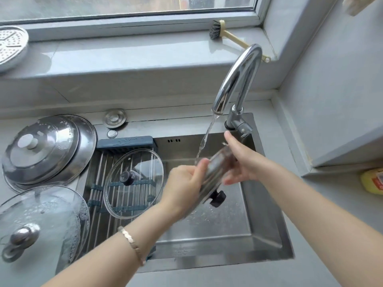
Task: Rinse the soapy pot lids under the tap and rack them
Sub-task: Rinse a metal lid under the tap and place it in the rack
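Item under inspection: a glass lid, held on edge and tilted directly below the tap, over the sink. The water stream is seen to strike its upper rim. The black knob is turned down and away from the tap.

Left hand: fingers curled round the rim on the side away from the tap, firmly clamped. Right hand: fingers spread fairly straight against the lid nearest the tap's base. Whether the thumb clamps the rim cannot be told because of blur.

Handling judgement: the lid is taken to be rigid, moderately heavy and breakable, and slippery when wet and soapy. A hold on the metal-bound rim or the knob is advised, not the bare glass.

Left of the tap, one glass lid is already laid on the rack. Further left, a steel lid and a sudsy glass lid are noted — both judged unrinsed.
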`<action>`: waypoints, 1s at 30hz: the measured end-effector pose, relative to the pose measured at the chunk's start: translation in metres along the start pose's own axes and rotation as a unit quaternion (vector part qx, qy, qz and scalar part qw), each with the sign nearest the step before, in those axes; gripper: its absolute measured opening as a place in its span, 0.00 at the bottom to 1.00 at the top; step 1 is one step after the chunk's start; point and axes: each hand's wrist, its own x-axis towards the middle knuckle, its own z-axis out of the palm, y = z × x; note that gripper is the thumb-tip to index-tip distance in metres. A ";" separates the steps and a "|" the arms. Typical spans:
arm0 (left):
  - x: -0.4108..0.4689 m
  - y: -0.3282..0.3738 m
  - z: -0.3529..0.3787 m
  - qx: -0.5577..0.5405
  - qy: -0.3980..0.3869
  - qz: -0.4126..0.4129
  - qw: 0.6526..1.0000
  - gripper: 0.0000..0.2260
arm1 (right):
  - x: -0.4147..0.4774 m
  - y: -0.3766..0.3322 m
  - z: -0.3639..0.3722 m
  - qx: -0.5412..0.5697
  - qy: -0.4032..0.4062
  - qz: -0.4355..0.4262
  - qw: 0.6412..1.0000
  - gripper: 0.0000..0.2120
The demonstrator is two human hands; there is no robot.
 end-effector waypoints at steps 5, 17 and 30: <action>-0.017 -0.007 0.033 0.169 -0.074 0.108 0.977 0.30 | -0.011 0.018 -0.019 -0.051 0.014 0.063 0.997 0.06; -0.009 -0.052 -0.023 -0.361 -0.069 -0.397 0.841 0.24 | -0.016 0.098 -0.045 0.132 0.003 -0.073 0.989 0.36; -0.007 -0.040 -0.022 -0.367 0.152 -0.306 0.865 0.26 | 0.015 0.052 0.061 -0.493 0.213 -0.298 0.789 0.39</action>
